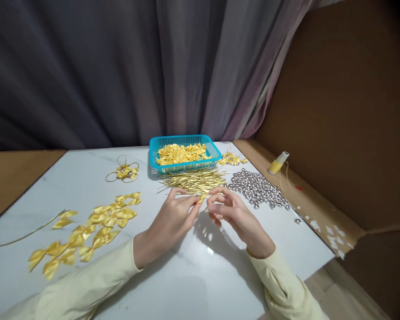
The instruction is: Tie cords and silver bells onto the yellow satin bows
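My left hand (173, 213) pinches a small yellow ribbon bow (202, 198) between thumb and forefinger, above the middle of the table. A thin gold wire seems to curve below the bow, partly hidden by the fingers. Just to the right, my right hand (231, 213) has its fingers curved and apart, with its fingertips close to the bow. Behind both hands lies a pile of gold wire ties (195, 180). Many shiny silver beads (256, 189) spread over the table to the right of it.
A blue basket (151, 153) full of yellow bows stands at the back. Loose bows (82, 235) and a long gold cord (30, 233) lie left. Looped bow pieces (127, 172) rest further back, others (231, 158) beside the basket. A yellow thread spool (277, 164) stands on cardboard at right.
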`<action>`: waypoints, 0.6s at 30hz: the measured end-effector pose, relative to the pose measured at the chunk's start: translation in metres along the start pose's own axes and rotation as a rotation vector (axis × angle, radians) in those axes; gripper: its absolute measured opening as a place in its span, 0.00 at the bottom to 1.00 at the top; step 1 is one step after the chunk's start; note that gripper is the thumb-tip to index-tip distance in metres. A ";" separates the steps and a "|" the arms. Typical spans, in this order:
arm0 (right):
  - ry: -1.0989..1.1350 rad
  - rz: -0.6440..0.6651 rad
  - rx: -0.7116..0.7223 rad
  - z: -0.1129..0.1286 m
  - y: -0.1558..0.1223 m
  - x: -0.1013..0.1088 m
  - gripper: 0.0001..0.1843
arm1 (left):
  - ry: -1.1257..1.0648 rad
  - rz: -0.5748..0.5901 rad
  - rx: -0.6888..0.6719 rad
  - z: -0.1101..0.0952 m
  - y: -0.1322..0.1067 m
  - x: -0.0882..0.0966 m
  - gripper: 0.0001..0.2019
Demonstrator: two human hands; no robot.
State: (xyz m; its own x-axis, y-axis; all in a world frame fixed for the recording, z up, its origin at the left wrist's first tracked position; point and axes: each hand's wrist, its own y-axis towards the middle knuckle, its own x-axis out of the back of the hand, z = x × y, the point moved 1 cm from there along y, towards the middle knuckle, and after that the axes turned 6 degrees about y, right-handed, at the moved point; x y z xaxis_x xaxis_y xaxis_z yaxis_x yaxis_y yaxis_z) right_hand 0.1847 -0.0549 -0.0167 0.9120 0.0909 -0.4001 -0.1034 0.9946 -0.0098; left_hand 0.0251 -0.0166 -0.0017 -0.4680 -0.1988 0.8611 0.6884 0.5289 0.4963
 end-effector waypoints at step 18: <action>-0.870 -0.303 0.785 -0.015 -0.003 -0.010 0.09 | -0.033 0.054 -0.032 -0.002 0.000 -0.001 0.14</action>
State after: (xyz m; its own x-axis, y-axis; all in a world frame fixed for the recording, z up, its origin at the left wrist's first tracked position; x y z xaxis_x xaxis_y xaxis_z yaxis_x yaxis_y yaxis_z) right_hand 0.1700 -0.0595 -0.0266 0.8507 -0.4476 0.2757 0.1542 0.7139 0.6830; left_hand 0.0269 -0.0179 -0.0025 -0.4478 -0.1429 0.8826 0.7302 0.5113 0.4532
